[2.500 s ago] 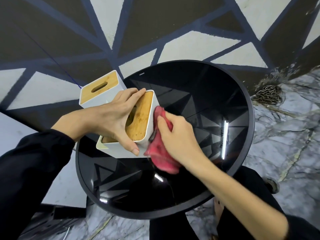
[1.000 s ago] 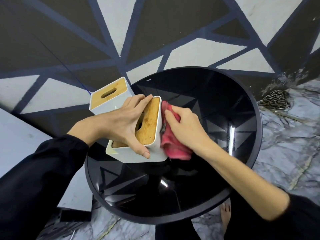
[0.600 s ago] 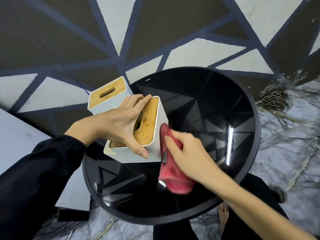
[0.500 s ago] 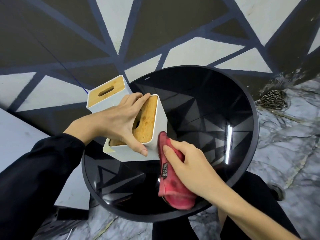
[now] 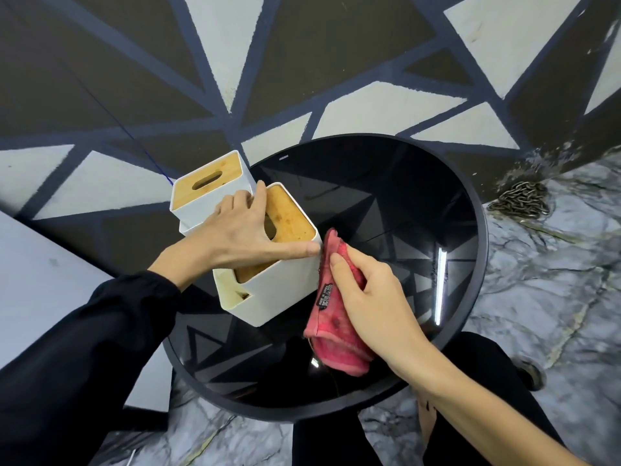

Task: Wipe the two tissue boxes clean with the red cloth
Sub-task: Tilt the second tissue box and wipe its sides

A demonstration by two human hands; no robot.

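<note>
Tissue boxes: two white boxes with wooden lids stood at the left edge of a round black glass table [image 5: 463,230]; the far tissue box [image 5: 210,193] sat untouched behind the near tissue box [image 5: 272,284], the two just beside each other.
Far box: upright, with a clean-looking pale lid and a slot in its middle.
Near box: turned so one corner faced me; its wooden lid looked darker and stained, and brownish marks showed at a notch low on its left side.
My left hand: my left hand [image 5: 242,233] lay over the near box's lid, with the fingers [image 5: 292,252] straight, the thumb reaching the right corner, pressing down to steady it rather than curling round it.
Red cloth: the red cloth [image 5: 331,326] was bunched and grubby, with a small dark label showing, its upper end touching the near box's right side and its lower end hanging toward the glass.
My right hand: my right hand [image 5: 369,294] gripped the cloth, fingers curled round it, holding it to that right wall.
Step in hand: I judged I was wiping the near box's right side, with the far box not yet done.
Next move: it called for firm strokes down that wall while my left hand kept the box from sliding on the slick glass, then turning the box to reach the stained notch.
</note>
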